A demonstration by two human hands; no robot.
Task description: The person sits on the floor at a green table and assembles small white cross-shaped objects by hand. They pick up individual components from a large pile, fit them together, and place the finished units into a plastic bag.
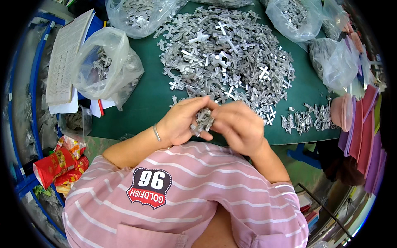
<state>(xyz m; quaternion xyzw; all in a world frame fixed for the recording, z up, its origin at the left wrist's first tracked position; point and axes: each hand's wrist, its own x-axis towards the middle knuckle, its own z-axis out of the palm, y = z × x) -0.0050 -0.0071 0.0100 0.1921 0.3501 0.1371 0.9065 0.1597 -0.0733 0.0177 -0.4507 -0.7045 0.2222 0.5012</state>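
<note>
Pieces [203, 120] are cupped in half-curled left hand [178, 121]; right hand [243, 127] bent, grip unclear.
Pile [240, 53] seemingly unfinished, upper centre; clusters [304, 122] set apart, right.

Green, smooth tabletop [149, 95], clock positions read from mid-view. Between 12 and 1 o'clock: broad heap of grey metallic cross-shaped pieces [235, 62]. At 10 o'clock: open, translucent plastic bag [126, 78] of grey pieces; at 11, similar filled bag [118, 20]; between 1 and 2, third filled bag [312, 31]. At 3, near the front edge: small clusters of shiny silver-grey pieces [304, 122].
</note>
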